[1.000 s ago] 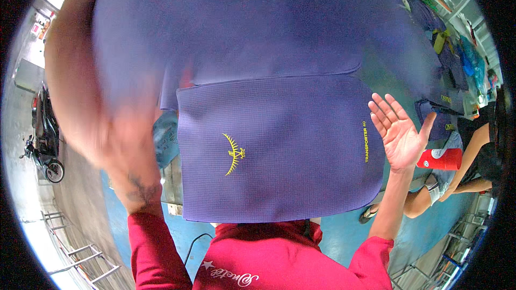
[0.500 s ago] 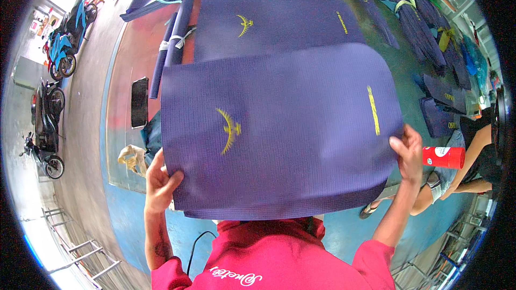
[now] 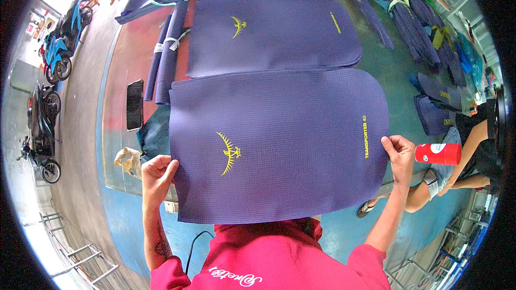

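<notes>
A dark blue-purple textured fabric panel (image 3: 290, 145), with a yellow printed emblem and yellow lettering, spans the space in front of me. My left hand (image 3: 158, 174) pinches its left edge between thumb and fingers. On the opposite side, my right hand (image 3: 399, 153) grips the rounded right edge the same way. The near edge hangs close to my chest. Just beyond lies a second matching panel (image 3: 274, 29), flat on the table, its near edge meeting the far edge of the held one.
Left of the panels are tied fabric rolls (image 3: 173, 48), a black phone (image 3: 135, 104) and a beige crumpled cloth (image 3: 128, 161). A red cylindrical container (image 3: 438, 154) stands right of my right hand, near another person's leg (image 3: 422, 196). Bundled panels (image 3: 403, 21) lie far right.
The held panel has come down and toward me, lying flatter, and more of the far panel shows. Both hands keep their hold on its edges.
</notes>
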`<state>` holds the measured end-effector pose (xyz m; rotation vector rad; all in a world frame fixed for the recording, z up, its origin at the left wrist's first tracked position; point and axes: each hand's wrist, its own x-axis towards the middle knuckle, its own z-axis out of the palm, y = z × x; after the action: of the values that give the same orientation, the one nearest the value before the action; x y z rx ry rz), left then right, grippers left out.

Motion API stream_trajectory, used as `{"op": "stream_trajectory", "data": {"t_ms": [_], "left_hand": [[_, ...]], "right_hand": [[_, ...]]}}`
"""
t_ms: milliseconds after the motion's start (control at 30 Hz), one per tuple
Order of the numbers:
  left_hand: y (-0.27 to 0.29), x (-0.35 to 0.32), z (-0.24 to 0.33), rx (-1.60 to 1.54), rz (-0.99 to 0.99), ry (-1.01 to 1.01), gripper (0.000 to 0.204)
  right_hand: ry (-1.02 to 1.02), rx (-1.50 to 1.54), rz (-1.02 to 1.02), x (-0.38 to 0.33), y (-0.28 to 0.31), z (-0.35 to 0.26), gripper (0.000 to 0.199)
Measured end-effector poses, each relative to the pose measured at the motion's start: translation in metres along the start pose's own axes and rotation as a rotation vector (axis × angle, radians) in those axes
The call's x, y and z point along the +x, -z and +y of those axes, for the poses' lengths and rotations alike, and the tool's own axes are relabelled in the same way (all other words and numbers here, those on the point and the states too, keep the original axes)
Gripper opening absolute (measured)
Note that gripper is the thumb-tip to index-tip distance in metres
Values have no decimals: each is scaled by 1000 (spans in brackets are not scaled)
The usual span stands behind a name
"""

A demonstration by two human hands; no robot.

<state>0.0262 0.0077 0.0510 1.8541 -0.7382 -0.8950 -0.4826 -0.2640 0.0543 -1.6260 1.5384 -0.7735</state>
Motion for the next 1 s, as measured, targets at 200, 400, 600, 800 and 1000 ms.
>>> {"op": "stream_trajectory", "data": {"t_ms": [200, 400, 600, 800, 1000], "left_hand": [[-9, 6, -3, -1, 114, -47, 9], [-15, 14, -2, 95, 171, -72, 12], [-16, 14, 4, 150, 215, -53, 11], [-16, 18, -4, 99, 209, -82, 13], [-17, 19, -7, 93, 227, -97, 14]], "right_hand": [[62, -69, 104, 6, -6, 10, 28], [43, -67, 80, 5, 1, 15, 24], [38, -22, 74, 4, 0, 18, 19], [1, 8, 49, 4, 4, 25, 18], [-9, -5, 54, 5, 2, 26, 22]]}}
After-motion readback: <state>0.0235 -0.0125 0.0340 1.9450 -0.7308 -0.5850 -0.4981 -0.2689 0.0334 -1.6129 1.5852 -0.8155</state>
